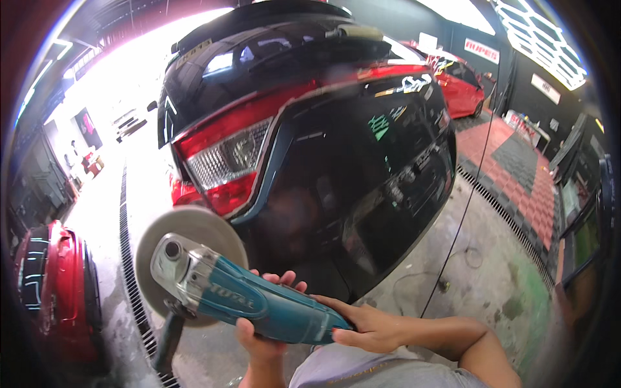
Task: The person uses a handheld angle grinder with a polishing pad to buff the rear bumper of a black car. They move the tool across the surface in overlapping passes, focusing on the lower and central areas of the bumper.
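A teal angle polisher point(259, 307) with a silver gear head lies across both my hands, in front of the dark car. On its head is a wide, pale round pad point(150, 255), and a black side handle point(169, 339) sticks out below. My left hand point(264, 343) grips the tool's body from underneath, thumb on the near side and fingertips showing over the far side. My right hand point(365, 323) is closed around the tool's rear end. The pad's edge appears close to the car's red and clear tail light point(236, 152); whether they touch I cannot tell.
The glossy black car point(349, 194) fills the middle. A red bumper point(68, 278) stands at left, beside a floor drain grate point(129, 258). A thin dark cord point(466, 213) runs down at right, with coiled cable point(443, 283) on the floor. Another red car point(462, 87) stands behind.
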`<state>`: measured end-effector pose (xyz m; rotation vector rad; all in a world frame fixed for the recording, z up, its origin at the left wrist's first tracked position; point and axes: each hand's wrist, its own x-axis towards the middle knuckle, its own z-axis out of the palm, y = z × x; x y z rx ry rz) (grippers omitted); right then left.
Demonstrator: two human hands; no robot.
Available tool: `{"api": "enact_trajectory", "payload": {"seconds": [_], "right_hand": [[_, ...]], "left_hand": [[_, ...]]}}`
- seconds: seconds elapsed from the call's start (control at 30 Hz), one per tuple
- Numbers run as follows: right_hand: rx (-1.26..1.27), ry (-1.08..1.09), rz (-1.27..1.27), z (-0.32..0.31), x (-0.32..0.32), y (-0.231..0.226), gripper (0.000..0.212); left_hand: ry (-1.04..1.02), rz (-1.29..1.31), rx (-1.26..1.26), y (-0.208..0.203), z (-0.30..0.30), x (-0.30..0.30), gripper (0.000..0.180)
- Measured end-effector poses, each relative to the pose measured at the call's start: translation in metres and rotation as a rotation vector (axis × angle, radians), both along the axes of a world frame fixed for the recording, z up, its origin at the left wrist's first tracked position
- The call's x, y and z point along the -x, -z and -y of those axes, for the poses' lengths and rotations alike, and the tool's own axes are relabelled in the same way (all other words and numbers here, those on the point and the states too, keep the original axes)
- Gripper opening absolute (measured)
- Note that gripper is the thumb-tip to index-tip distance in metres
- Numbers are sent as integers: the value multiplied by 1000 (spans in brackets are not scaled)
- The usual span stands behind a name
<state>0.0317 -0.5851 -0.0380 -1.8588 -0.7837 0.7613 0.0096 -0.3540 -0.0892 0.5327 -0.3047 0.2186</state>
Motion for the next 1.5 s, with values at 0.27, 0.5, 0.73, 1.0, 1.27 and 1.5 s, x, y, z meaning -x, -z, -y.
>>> {"api": "enact_trajectory", "payload": {"seconds": [0.27, 0.5, 0.73, 1.0, 1.27, 1.5], "right_hand": [[38, -53, 125, -18, 36, 29, 101], [13, 96, 121, 19, 53, 52, 96], [-78, 392, 102, 68, 76, 99, 94], [1, 166, 172, 6, 37, 91, 92], [-250, 227, 184, -128, 20, 140, 100], [-283, 267, 315, -154, 42, 198, 120]], "left_hand": [[178, 321, -37, 39, -44, 13, 107], [284, 150, -80, 46, -15, 19, 104], [540, 120, -166, 61, 35, -21, 100], [375, 169, -108, 75, -26, -19, 101], [389, 328, -201, 64, -139, -67, 101], [542, 288, -224, 80, -153, -61, 105]]}}
